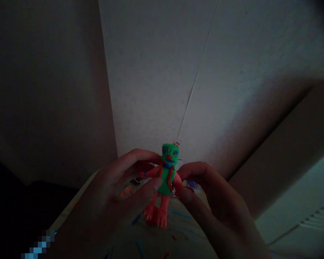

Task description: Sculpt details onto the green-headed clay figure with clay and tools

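Observation:
A small modelling-clay figure [166, 181] is held upright above the table by both hands. It has a green block-shaped head with purple eyes, a red nose and a little flower on top, a green body with red straps, and orange-pink arms and legs. My left hand [124, 190] grips the body from the left, its thumb lying across the front and its fingers partly hidden behind the figure. On the other side, my right hand [205, 194] pinches the figure's arm between thumb and index finger.
Below lies a wooden table [197, 237] with a blue modelling tool [180, 214], another blue stick [139, 248] and small red clay bits [174, 237]. A peach-coloured lump [127, 192] and a purple item [193, 185] sit behind the hands. A pale wall [151, 90] rises at the back.

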